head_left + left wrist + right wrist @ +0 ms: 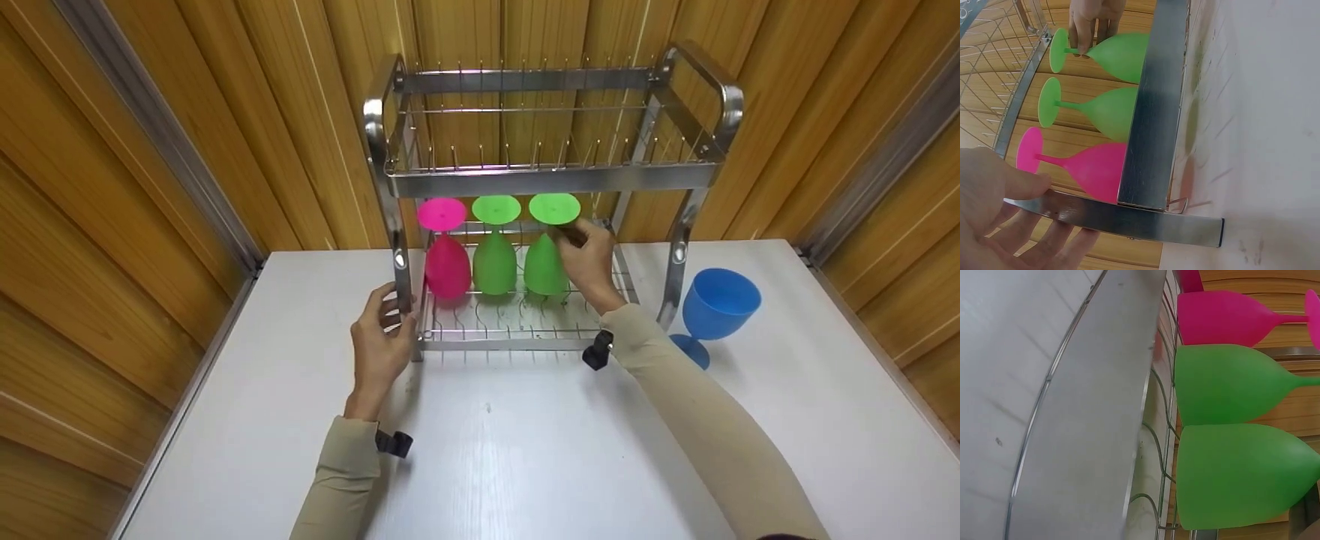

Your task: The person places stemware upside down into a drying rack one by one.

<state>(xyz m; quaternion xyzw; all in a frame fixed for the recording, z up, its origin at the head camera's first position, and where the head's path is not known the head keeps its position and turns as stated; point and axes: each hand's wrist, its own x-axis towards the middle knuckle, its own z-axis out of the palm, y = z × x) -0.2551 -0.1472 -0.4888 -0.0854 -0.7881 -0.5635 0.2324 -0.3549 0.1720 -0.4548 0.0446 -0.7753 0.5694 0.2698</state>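
A pink goblet [448, 268] and two green goblets stand upside down in a row on the lower wire shelf of a two-tier metal dish rack [555, 181]. The right-hand green goblet [544, 270] has its stem pinched by my right hand [589, 261], just under the upturned foot. Beside it, the middle green goblet [1112, 112] stands between that one and the pink one. My left hand [381, 341] grips the rack's left front post [1095, 216], thumb on one side and fingers on the other. In the right wrist view, the bowls' rims rest at the shelf wires.
To the right of the rack, a blue goblet [720, 306] leans tilted on the white table [487, 450]. The rack's upper tier, with upright wire prongs, overhangs the goblets. Wood-panelled walls [112, 225] enclose the back and sides.
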